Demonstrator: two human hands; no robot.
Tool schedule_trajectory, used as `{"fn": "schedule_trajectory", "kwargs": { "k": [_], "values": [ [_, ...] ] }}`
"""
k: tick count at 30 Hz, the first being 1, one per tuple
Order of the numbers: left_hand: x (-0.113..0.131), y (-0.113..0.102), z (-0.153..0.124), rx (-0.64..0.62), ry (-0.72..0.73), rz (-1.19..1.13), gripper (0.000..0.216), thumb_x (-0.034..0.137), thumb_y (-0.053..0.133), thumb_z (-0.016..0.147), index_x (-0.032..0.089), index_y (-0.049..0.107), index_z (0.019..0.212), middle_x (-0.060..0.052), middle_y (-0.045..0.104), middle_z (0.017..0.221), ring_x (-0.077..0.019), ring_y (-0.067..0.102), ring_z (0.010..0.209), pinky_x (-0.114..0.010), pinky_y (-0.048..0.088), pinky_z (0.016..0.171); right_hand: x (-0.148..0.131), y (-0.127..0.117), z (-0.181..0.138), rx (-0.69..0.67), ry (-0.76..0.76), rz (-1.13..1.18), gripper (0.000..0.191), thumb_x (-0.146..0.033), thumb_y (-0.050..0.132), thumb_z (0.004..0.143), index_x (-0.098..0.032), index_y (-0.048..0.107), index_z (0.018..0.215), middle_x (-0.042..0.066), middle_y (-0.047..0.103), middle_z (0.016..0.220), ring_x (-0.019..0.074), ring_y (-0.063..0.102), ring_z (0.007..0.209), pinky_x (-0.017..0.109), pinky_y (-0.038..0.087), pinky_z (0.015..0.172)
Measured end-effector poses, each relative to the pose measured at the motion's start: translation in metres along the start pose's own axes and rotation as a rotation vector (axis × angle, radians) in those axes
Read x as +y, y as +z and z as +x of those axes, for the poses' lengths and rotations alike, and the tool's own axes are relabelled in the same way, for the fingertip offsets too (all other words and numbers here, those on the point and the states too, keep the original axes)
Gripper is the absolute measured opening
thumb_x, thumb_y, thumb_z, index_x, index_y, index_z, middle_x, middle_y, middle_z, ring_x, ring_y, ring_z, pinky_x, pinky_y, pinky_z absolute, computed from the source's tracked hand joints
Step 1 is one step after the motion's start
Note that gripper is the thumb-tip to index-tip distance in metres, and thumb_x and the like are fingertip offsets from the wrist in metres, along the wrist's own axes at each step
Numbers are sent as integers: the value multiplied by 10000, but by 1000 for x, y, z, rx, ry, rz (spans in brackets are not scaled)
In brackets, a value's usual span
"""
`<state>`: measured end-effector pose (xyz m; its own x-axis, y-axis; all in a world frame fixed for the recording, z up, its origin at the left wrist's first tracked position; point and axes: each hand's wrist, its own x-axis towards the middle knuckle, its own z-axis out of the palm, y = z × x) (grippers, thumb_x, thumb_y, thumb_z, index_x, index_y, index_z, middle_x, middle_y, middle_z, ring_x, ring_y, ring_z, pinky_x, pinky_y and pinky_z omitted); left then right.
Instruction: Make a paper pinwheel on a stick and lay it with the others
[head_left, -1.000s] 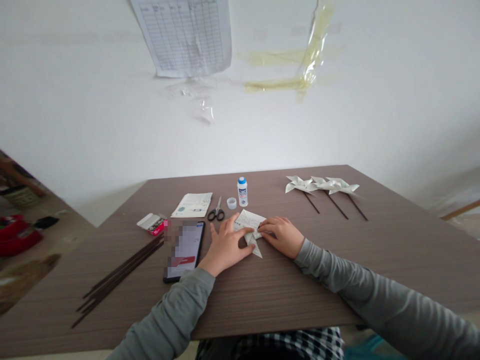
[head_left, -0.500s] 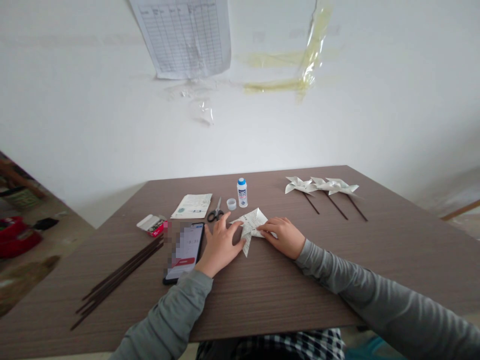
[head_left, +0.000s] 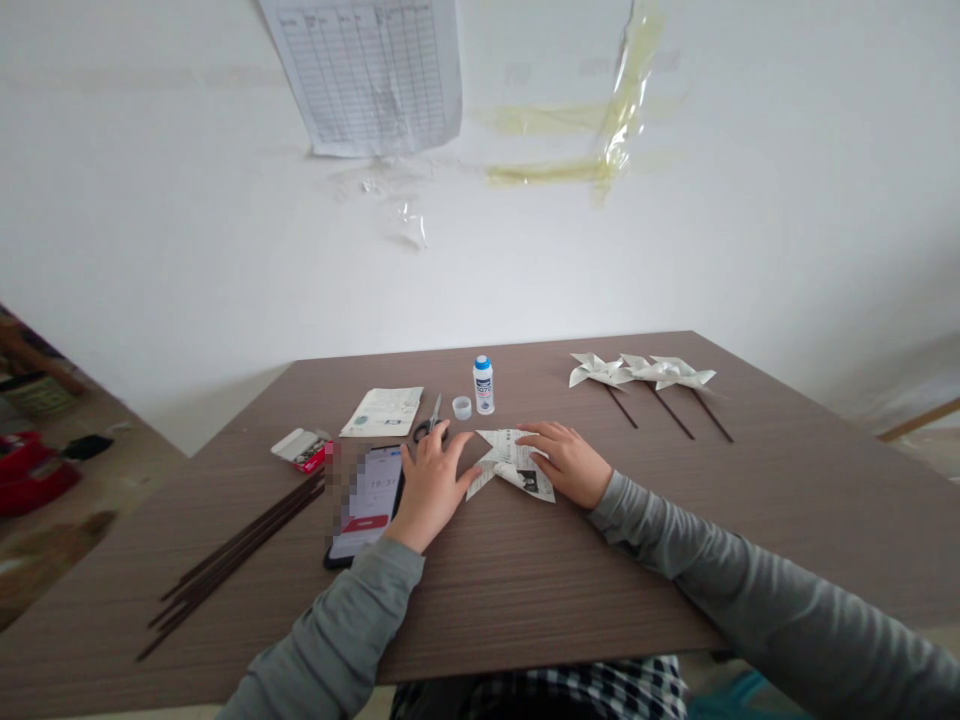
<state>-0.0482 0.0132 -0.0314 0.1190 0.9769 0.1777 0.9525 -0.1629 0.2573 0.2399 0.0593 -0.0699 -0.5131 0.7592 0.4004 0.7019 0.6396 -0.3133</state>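
Observation:
A partly folded sheet of printed paper (head_left: 512,462), shaped like a pinwheel with cut, pointed blades, lies flat on the table between my hands. My left hand (head_left: 429,487) is at its left, fingers spread, with the thumb tip at the paper's lower left edge. On the opposite side, my right hand (head_left: 568,462) rests with fingers stretched out over the paper's right edge. Just behind my left fingertips lie dark-handled scissors (head_left: 429,425). A phone (head_left: 366,508) sits beside my left wrist.
Behind the paper stand a glue bottle (head_left: 484,386) with a blue top and a small clear cap (head_left: 462,408). Left are folded paper (head_left: 382,412), a red-and-white box (head_left: 301,449) and several brown sticks (head_left: 232,560). Finished pinwheels (head_left: 598,370) on sticks lie back right.
The paper has turned, showing a dark printed picture at its lower right. My fingers have spread apart; the right fingertips no longer pinch a blade.

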Motion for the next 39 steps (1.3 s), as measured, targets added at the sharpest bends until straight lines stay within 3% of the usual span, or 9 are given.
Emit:
{"fn": "schedule_trajectory", "kwargs": {
  "k": [5, 12, 21, 26, 30, 33, 39],
  "values": [
    [3, 2, 0, 38, 33, -37, 511, 321, 767, 1243, 315, 799, 1753, -204, 686, 1932, -473, 625, 1826, -859, 407, 1546, -2, -3, -1, -132, -5, -82, 400, -133, 765, 1190, -339, 977, 1460, 105, 938, 1597, 327, 861, 1494, 592, 639, 1391],
    [9, 5, -6, 40, 107, -103, 424, 328, 795, 1209, 338, 858, 1628, -128, 873, 1742, -421, 748, 1712, -796, 453, 1542, -10, -10, -1, -147, 50, -111, 301, -241, 874, 1194, -327, 1003, 1451, 144, 927, 1439, 352, 838, 1364, 533, 653, 1247],
    [18, 1, -13, -71, 82, -121, 533, 297, 958, 1102, 386, 871, 1620, -109, 890, 1728, -453, 756, 1726, -883, 351, 1591, -8, -6, -2, -133, 71, -99, 332, -235, 895, 1184, -313, 990, 1492, 146, 924, 1446, 363, 844, 1398, 527, 673, 1243],
    [22, -2, -16, -97, 86, -118, 533, 273, 945, 1108, 374, 874, 1627, -120, 884, 1729, -460, 743, 1736, -917, 320, 1587, 3, -3, 3, -86, 77, -49, 370, -207, 853, 1189, -297, 970, 1528, 149, 927, 1477, 354, 869, 1427, 547, 688, 1280],
    [19, -3, -18, -107, 98, -115, 513, 275, 936, 1117, 383, 886, 1615, -110, 888, 1721, -461, 736, 1741, -930, 293, 1590, 21, -7, 27, -10, 28, 47, 421, -175, 793, 1193, -274, 944, 1573, 177, 900, 1569, 349, 861, 1464, 565, 699, 1310],
    [14, -4, -15, -117, 87, -109, 504, 288, 934, 1120, 387, 892, 1612, -103, 885, 1724, -466, 725, 1750, -930, 289, 1591, 34, -12, 56, -3, -28, 116, 486, -150, 779, 1181, -250, 917, 1635, 206, 827, 1729, 359, 807, 1603, 594, 644, 1423],
    [7, -5, -14, -125, 92, -109, 477, 286, 885, 1148, 368, 888, 1617, -113, 871, 1756, -477, 701, 1770, -947, 286, 1579, 49, -7, 110, 11, -130, 232, 644, -123, 845, 1104, -351, 898, 1704, 167, 761, 1831, 382, 746, 1709, 647, 589, 1497]
  ]
}}
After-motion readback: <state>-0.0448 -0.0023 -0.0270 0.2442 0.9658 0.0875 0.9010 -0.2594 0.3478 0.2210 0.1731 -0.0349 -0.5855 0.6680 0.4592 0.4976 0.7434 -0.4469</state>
